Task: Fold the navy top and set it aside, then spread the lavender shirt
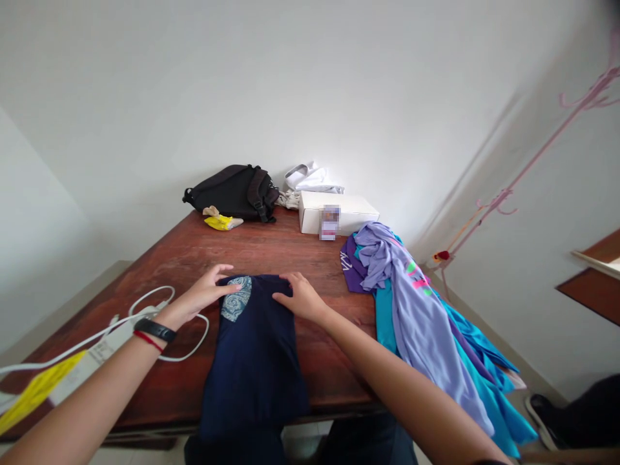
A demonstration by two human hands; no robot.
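Note:
A dark navy garment lies lengthwise on the wooden table, its lower end hanging over the near edge. Near its far left corner is a blue-and-white paisley patch. My left hand is at that corner, thumb over the patch and fingers spread apart. At the far right corner, my right hand rests on the cloth with thumb and fingers apart. Neither hand is closed around the fabric. A black band and a red string circle my left wrist.
Crumpled lavender, purple and teal clothes drape off the table's right side. A black backpack, a yellow wrapper and a white box stand farther back. A power strip with white cables lies left. A pink coat stand leans right.

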